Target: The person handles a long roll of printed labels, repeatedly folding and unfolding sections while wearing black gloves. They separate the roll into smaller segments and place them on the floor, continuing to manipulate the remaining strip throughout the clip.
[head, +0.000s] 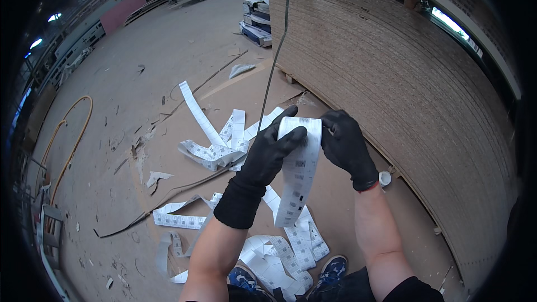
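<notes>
My left hand (268, 147), in a black glove, grips a roll of printed white labels (300, 128), its thumb lying over the front of the roll. From the roll a printed strip hangs down towards the floor. My right hand (346, 144), gloved too, is at the roll's right edge with its fingers bent; whether it pinches the roll is hidden. Loose label strips (289, 268) lie heaped between and ahead of my shoes, and more strips (214, 151) are tangled on the brown sheet to the left.
A tall stack of particle boards (390, 63) stands close on the right, with a dark strap (278, 50) hanging at its near corner. Packages (256, 25) are piled beyond. An orange hose (79, 134) lies left. A small white roll (384, 178) sits by the stack's base.
</notes>
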